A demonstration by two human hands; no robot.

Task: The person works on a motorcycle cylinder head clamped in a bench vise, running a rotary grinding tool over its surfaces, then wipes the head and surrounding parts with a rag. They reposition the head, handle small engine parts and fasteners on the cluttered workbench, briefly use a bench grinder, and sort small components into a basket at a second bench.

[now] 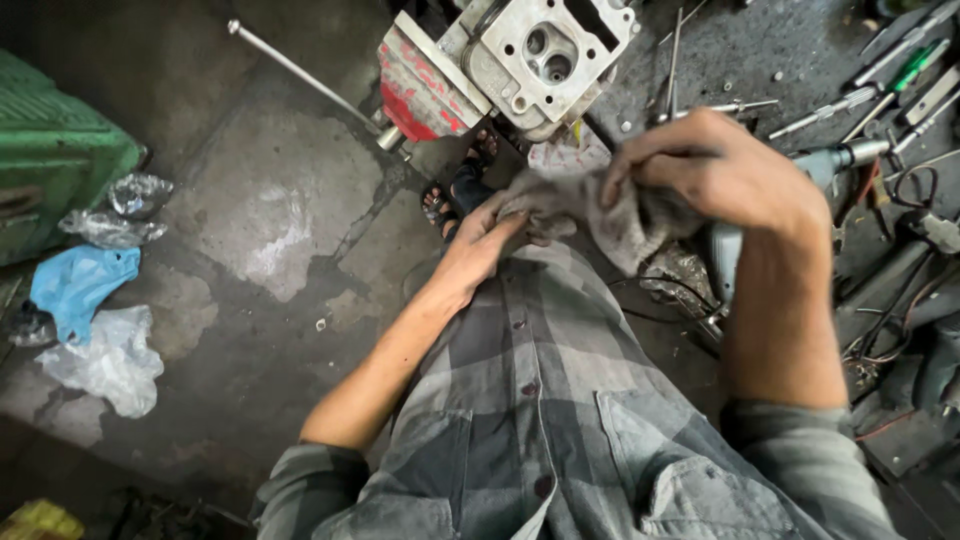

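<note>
A person in a grey checked shirt [560, 400] stands looking down, both hands working a dirty grey rag [600, 215] in front of the waist, just above the middle of the frame. The right hand [730, 175], at upper right of centre, has its fingers curled down and closed over the top of the rag. The left hand [480, 240], just left of centre, lies with its fingers stretched out against the rag's left end, touching it from below; whether it actually grips the cloth cannot be told.

At the top centre a metal cylinder head [545, 60] sits clamped in a red bench vise [425, 85], whose long handle bar [300, 70] runs toward the upper left. Below the vise a sandalled foot [455, 195] shows on the stained concrete floor [260, 230]. Along the right edge a dark workbench [760, 50] is strewn with hand tools, among them a green-handled screwdriver [915, 65], and near the right hand lies a grey power tool [835, 160]. At the left edge are a green metal box [50, 160] and crumpled plastic bags [95, 320], blue and clear.
</note>
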